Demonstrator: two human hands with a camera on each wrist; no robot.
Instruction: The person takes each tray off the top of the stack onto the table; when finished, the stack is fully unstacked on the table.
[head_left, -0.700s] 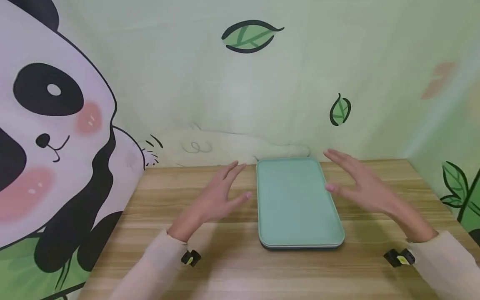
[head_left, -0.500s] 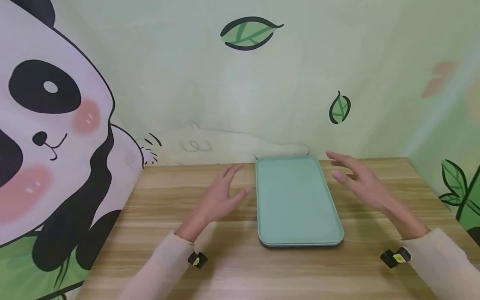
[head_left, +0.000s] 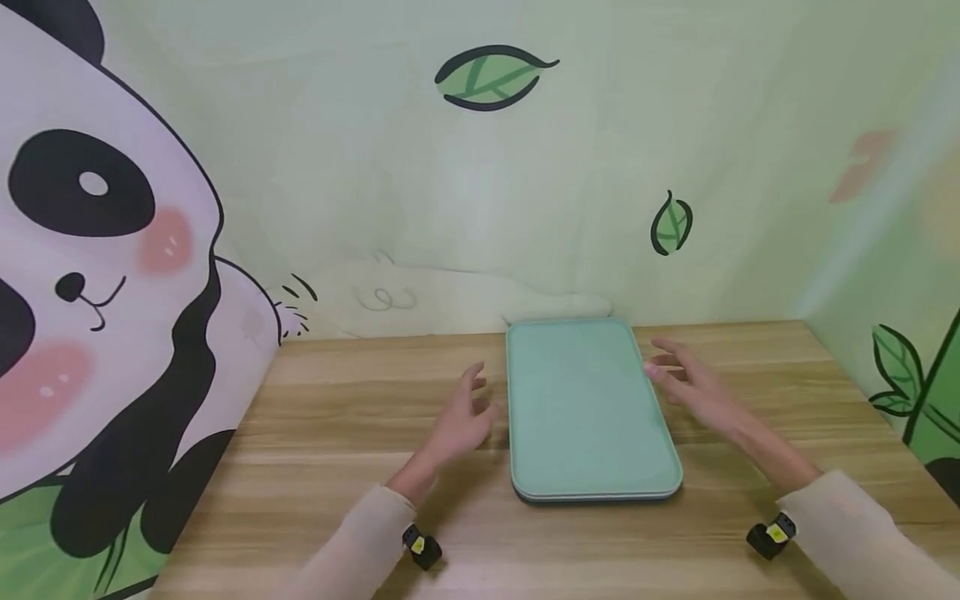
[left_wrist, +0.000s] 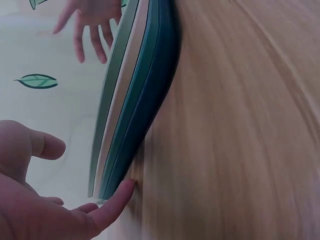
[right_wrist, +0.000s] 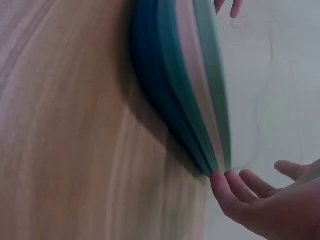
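Printed with a panda [head_left: 142,317] on the left and a big leaf [head_left: 487,79] and a small leaf [head_left: 671,225] farther right, a pale green wall [head_left: 360,167] rises behind a wood-grain counter [head_left: 570,550]. Flat on the counter, just right of its middle, lies a stack [head_left: 592,408] with rounded corners, its long sides running from near to far and its far end close to the wall. Seen from the side, its layers run from a pale green top through a pink layer [left_wrist: 123,80] and a teal one to a dark blue layer [left_wrist: 160,65] at the base. A person in pale sleeves [head_left: 855,533] reaches in from the near side, a small black device [head_left: 422,547] at each wrist. The left hand [head_left: 459,425] is near the stack's left side, fingers loosely bent and thumb apart. Across from it, the right hand [head_left: 697,392] is spread at the right side, thumb apart, fingertips at the edge; whether either hand touches the stack cannot be told.
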